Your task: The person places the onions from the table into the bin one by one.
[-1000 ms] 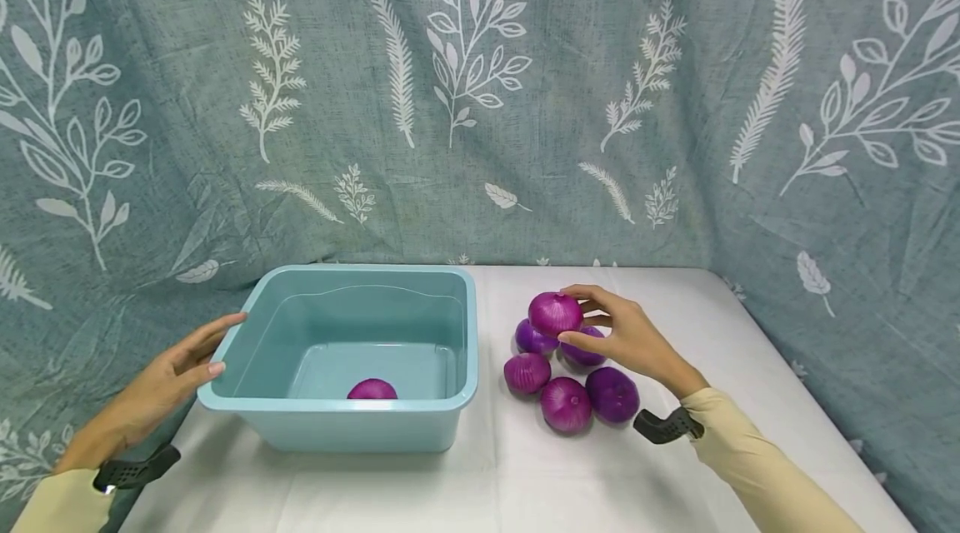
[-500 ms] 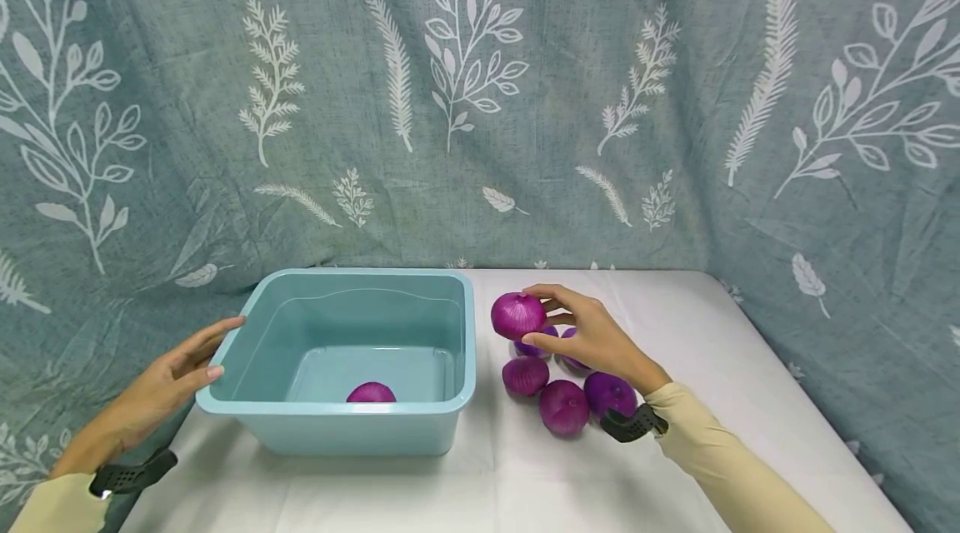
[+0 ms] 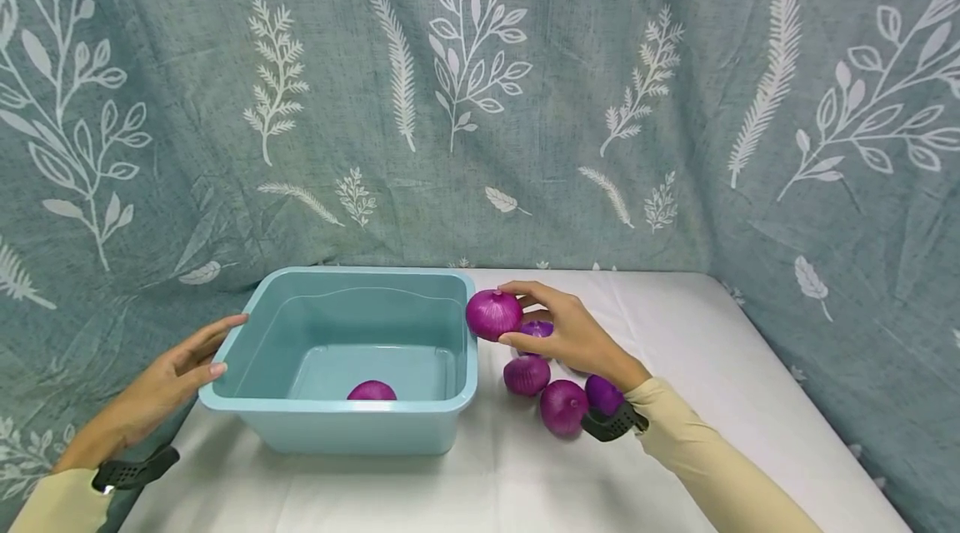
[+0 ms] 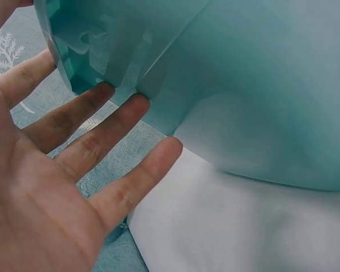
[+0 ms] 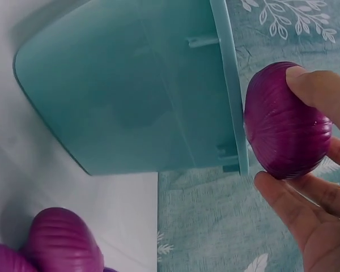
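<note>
A red onion (image 3: 493, 315) is held in my right hand (image 3: 573, 331), at the right rim of a teal plastic basin (image 3: 352, 406). In the right wrist view, thumb and fingers grip this onion (image 5: 286, 124) beside the rim, at rim height. Another onion (image 3: 372, 391) lies inside the basin, partly hidden by the front wall. My left hand (image 3: 161, 379) rests on the basin's left rim. The left wrist view shows its fingers (image 4: 90, 147) spread and nearly straight by the basin's outer side, several tips under the rim.
Right of the basin several purple onions lie grouped on the white table (image 3: 390, 491), including a ribbed one (image 3: 527, 376) and a front one (image 3: 564, 407). My right hand and wrist hide part of the group. A leaf-patterned curtain (image 3: 480, 183) hangs behind and to both sides.
My right hand has carried the onion leftward from above the group to the basin's right rim. The left hand stays on the left rim.
</note>
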A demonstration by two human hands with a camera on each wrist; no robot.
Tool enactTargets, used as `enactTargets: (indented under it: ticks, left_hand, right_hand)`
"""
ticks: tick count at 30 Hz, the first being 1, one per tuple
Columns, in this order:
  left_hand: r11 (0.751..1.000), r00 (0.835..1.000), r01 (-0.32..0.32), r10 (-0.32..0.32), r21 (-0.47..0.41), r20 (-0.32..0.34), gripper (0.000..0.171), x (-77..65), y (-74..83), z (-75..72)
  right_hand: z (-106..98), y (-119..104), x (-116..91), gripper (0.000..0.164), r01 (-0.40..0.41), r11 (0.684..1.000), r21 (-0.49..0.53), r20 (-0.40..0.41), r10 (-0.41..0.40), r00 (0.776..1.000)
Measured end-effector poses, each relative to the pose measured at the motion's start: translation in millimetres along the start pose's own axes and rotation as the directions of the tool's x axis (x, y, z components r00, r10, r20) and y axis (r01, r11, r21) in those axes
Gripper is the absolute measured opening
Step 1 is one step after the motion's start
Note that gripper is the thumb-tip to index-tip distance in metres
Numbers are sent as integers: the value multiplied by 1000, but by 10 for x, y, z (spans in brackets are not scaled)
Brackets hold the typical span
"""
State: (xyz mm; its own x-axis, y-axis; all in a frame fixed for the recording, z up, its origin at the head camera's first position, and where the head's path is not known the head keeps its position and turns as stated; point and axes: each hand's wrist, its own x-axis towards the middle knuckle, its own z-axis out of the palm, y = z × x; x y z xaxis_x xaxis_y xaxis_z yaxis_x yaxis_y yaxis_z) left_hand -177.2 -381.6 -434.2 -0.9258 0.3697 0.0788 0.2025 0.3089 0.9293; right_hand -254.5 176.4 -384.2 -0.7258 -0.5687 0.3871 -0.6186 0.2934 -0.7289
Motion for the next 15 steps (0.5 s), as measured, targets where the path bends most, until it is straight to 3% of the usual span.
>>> enactTargets:
  ticks: [15]
  left_hand:
    - [1000, 1000, -11, 11, -5, 2, 63, 10, -15, -15]
  right_hand:
    - [227, -88, 224, 64, 100, 995, -21, 30, -99, 995]
